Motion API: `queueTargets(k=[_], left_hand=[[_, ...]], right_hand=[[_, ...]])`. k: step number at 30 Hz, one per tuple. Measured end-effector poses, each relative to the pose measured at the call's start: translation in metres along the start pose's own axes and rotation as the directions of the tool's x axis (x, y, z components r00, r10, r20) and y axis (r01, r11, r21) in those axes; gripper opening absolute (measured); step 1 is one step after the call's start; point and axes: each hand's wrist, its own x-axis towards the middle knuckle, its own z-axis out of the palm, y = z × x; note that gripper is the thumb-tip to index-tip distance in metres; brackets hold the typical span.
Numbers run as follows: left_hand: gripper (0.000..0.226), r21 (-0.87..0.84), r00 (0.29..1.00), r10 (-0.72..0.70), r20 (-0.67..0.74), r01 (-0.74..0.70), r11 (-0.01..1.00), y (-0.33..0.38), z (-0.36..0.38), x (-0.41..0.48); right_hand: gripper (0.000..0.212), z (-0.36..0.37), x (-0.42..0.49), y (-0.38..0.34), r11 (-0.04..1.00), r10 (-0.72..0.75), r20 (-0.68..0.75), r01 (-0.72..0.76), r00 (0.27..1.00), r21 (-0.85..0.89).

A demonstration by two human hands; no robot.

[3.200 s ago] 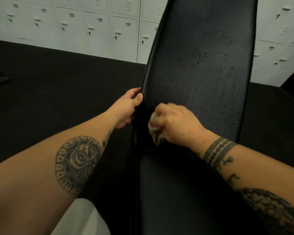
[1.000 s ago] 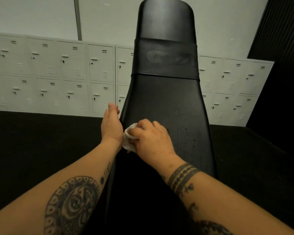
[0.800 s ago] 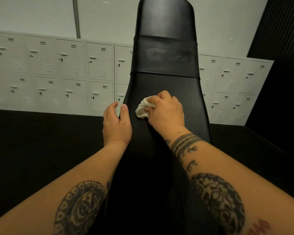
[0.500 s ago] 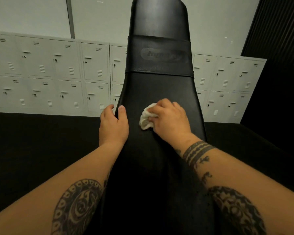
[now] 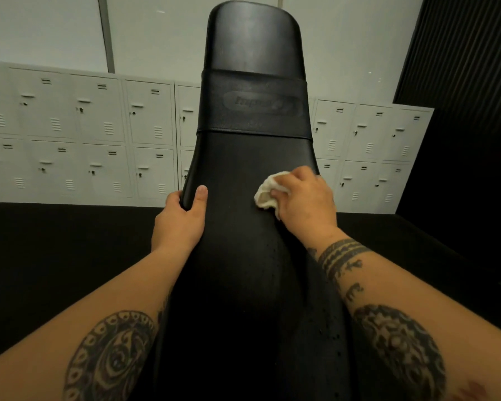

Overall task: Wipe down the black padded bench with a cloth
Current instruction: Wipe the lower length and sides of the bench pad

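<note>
The black padded bench (image 5: 252, 157) rises steeply in front of me, its backrest filling the middle of the view with an embossed band near the top. My right hand (image 5: 307, 201) holds a crumpled white cloth (image 5: 268, 191) and presses it against the pad near its right edge. My left hand (image 5: 181, 218) grips the pad's left edge, thumb on the front face and fingers wrapped behind. A few small droplets sit lower on the pad between my forearms.
A row of pale grey lockers (image 5: 78, 137) lines the wall behind the bench on both sides. Dark floor (image 5: 55, 256) spreads left and right of the bench. A black ribbed wall (image 5: 469, 68) stands at the far right.
My right hand has slid the cloth from the pad's left side, next to my left hand, across to the right edge. My left hand keeps its grip on the left edge.
</note>
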Motion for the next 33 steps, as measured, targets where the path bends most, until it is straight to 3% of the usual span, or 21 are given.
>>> queueTargets(k=[4, 10, 11, 14, 16, 20, 24, 30, 33], left_hand=[[0.072, 0.014, 1.0, 0.012, -0.013, -0.012, 1.0, 0.0, 0.001, -0.001], [0.071, 0.014, 1.0, 0.009, -0.027, -0.008, 1.0, 0.001, 0.001, -0.002], [0.071, 0.011, 1.0, 0.013, -0.026, -0.013, 1.0, 0.001, 0.0, -0.002], [0.074, 0.018, 0.999, 0.018, -0.03, -0.017, 1.0, 0.0, 0.001, -0.001], [0.075, 0.023, 0.999, 0.021, -0.04, -0.02, 1.0, 0.001, 0.002, -0.002], [0.079, 0.051, 0.999, 0.006, -0.048, -0.004, 0.999, 0.002, 0.002, -0.002], [0.08, 0.021, 0.999, 0.013, -0.034, -0.012, 1.0, 0.003, 0.0, -0.007], [0.086, 0.037, 1.0, 0.016, -0.023, -0.015, 0.999, 0.004, -0.003, -0.009], [0.09, 0.032, 1.0, 0.01, -0.013, -0.009, 0.999, 0.004, -0.004, -0.009]], right_hand=[[0.027, 0.005, 0.019, -0.019, 0.974, 0.226, -0.036, -0.226, 0.973, 0.027], [0.022, 0.006, -0.023, -0.017, 0.992, -0.119, 0.006, 0.119, 0.993, 0.051], [0.022, 0.004, -0.021, -0.007, 0.995, -0.078, -0.017, 0.079, 0.997, 0.067], [0.027, 0.0, 0.002, 0.003, 0.959, 0.254, -0.066, -0.242, 0.965, 0.151], [0.028, 0.003, 0.015, -0.009, 0.944, 0.31, -0.064, -0.299, 0.949, 0.141], [0.024, 0.01, -0.003, -0.029, 0.988, 0.051, -0.017, -0.048, 0.999, 0.146], [0.021, 0.002, -0.021, -0.004, 0.985, -0.138, 0.014, 0.135, 0.99, 0.104], [0.028, -0.002, 0.017, 0.001, 0.979, 0.194, -0.032, -0.191, 0.981, 0.068], [0.024, 0.002, 0.004, -0.016, 0.995, 0.042, 0.008, -0.043, 0.999, 0.089]])
